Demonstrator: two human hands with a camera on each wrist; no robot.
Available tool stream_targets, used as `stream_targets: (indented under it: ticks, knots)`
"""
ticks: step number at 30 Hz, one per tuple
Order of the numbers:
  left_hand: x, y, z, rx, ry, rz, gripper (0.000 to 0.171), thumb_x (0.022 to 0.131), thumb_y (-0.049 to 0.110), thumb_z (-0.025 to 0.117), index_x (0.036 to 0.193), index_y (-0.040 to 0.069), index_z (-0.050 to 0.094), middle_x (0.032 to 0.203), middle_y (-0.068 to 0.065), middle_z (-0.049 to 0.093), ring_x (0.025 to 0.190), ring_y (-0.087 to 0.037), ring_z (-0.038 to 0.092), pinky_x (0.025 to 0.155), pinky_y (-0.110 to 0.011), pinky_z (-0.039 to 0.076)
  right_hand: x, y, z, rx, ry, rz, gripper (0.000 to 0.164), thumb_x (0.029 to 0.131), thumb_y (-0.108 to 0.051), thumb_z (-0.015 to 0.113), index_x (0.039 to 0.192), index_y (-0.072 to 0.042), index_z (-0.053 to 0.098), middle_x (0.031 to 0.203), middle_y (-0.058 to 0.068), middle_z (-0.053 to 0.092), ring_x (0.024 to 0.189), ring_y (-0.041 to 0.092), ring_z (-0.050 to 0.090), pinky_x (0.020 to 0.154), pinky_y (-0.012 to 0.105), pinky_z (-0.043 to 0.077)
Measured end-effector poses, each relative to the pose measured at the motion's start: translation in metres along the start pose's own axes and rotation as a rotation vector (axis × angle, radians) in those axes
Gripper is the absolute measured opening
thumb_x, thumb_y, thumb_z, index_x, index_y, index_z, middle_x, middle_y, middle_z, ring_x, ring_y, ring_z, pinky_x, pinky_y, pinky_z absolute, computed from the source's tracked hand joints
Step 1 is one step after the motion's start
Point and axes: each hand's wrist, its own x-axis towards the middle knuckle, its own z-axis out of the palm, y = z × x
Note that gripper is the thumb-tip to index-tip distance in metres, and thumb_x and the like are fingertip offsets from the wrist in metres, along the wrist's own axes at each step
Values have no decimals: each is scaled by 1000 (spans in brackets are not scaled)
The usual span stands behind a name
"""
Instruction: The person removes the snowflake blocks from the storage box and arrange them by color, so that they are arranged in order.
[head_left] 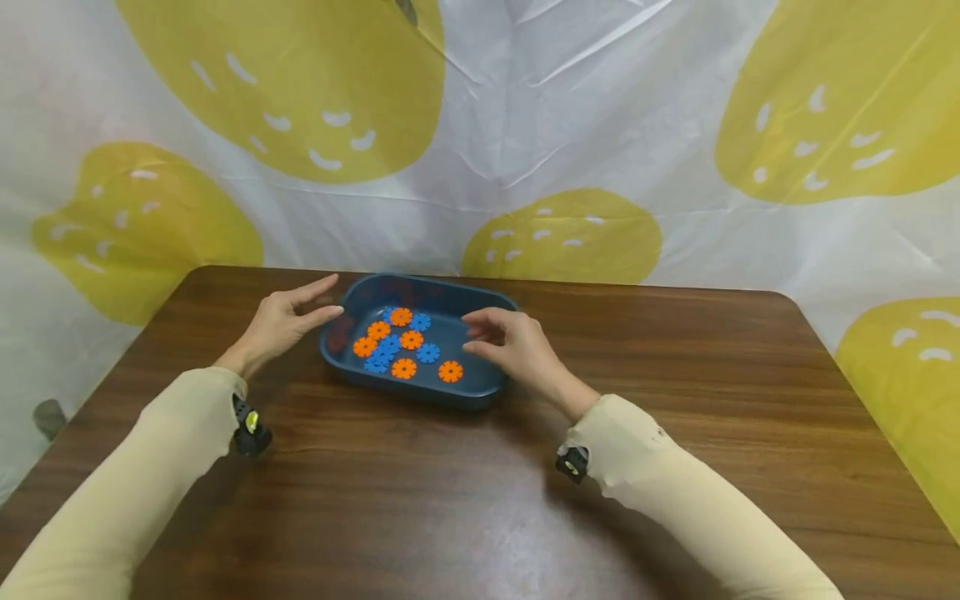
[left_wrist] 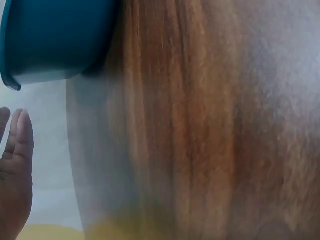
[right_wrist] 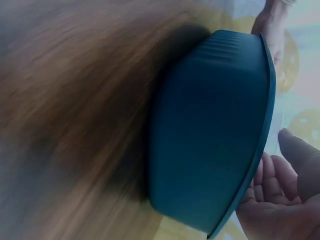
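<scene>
A dark blue oval-cornered plastic basin (head_left: 420, 390) stands on the wooden table, with orange notched discs (head_left: 450, 372) and blue notched discs (head_left: 428, 353) lying inside, mostly toward its left half. My left hand (head_left: 277, 325) is beside the basin's left end, fingers stretched forward and thumb apart, fingertips right at the rim. In the left wrist view that hand (left_wrist: 17, 170) shows extended fingers and no object. My right hand (head_left: 521, 346) hovers over the basin's right end, fingers loosely bent. The right wrist view shows its thumb apart from the fingers, beside the basin's outer wall (right_wrist: 210, 125), with nothing visible between them.
The brown wooden table (head_left: 720, 400) extends in front of the basin and to its right. Behind it hangs a white cloth (head_left: 480, 125) printed with large yellow shapes. Dark bands with small devices (head_left: 251, 429) are on both wrists.
</scene>
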Motion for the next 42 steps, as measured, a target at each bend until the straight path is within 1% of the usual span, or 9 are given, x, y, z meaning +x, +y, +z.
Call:
stream_targets:
  ticks: [4, 7, 10, 14, 21, 27, 29, 36, 42]
  knots:
    - [1, -3, 5, -14, 7, -21, 58, 91, 35, 61, 144, 20, 40, 123, -16, 62, 112, -27, 59, 87, -29, 49, 10, 0, 5, -47, -55, 30, 29, 83, -8, 71, 111, 0, 66, 95, 14, 70, 85, 22, 66, 77, 30, 54]
    - [3, -5, 11, -55, 3, -14, 58, 92, 32, 61, 144, 16, 40, 126, -16, 59, 112, -23, 59, 84, -17, 48, 16, -2, 7, -89, -103, 54, 29, 82, -8, 72, 110, 1, 67, 93, 13, 70, 85, 21, 65, 77, 30, 53]
    - [4, -7, 15, -96, 10, -22, 58, 93, 32, 60, 143, 12, 40, 133, -15, 53, 118, -24, 55, 85, -13, 45, 21, -5, 7, -142, -157, 93, 29, 82, -9, 72, 108, 2, 67, 92, 11, 70, 85, 20, 65, 77, 29, 53]
    - [4, -7, 18, -122, 18, -25, 55, 94, 32, 58, 141, 8, 43, 140, -14, 47, 125, -28, 48, 90, -17, 45, 28, -8, 7, -209, -212, 135, 28, 81, -9, 74, 106, 3, 67, 87, 9, 69, 79, 17, 63, 74, 27, 52]
    - [6, -5, 22, -140, 41, -30, 51, 95, 34, 55, 139, 9, 47, 138, -14, 49, 126, -27, 48, 90, -18, 45, 38, -4, 9, -285, -287, 174, 26, 78, -9, 75, 102, 1, 69, 83, 8, 69, 75, 14, 60, 72, 25, 50]
    - [5, -7, 23, -155, 36, -41, 51, 96, 35, 53, 140, 10, 45, 140, -14, 48, 128, -28, 46, 100, -42, 41, 45, -1, 14, -284, -337, 223, 24, 77, -9, 76, 99, 0, 70, 84, 8, 70, 77, 15, 62, 71, 23, 50]
    - [4, -7, 23, -162, 32, -45, 51, 96, 35, 52, 141, 10, 44, 141, -14, 47, 128, -28, 45, 101, -45, 40, 48, 0, 15, -269, -360, 246, 22, 78, -9, 76, 98, -1, 70, 85, 8, 70, 77, 15, 62, 71, 23, 50]
    - [2, -10, 23, -149, 30, -47, 52, 96, 36, 52, 141, 11, 44, 140, -14, 48, 127, -28, 46, 99, -44, 41, 57, 6, 19, -233, -458, 315, 21, 80, -8, 75, 98, 0, 68, 91, 9, 70, 78, 12, 61, 74, 22, 50]
    - [2, -10, 22, -148, 32, -44, 52, 96, 36, 52, 140, 10, 45, 140, -14, 47, 127, -28, 46, 98, -37, 44, 61, 8, 22, -214, -479, 346, 20, 77, -4, 75, 94, 2, 65, 81, 6, 67, 71, 8, 55, 67, 17, 46]
